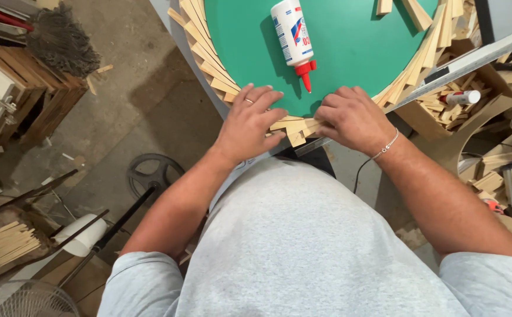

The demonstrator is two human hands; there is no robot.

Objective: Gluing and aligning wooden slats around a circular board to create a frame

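— What are the hands on?

— Both press flat on small wooden pieces at the near rim of the round green board. The left hand lies with fingers spread, gripping nothing; the right hand is curled over the pieces, palm down.

— What lies around?

— A white glue bottle with a red nozzle lies on the green, just beyond the fingers. Wooden slats fan around the board's edge. A box of offcuts sits to the right, a cast wheel on the floor left.
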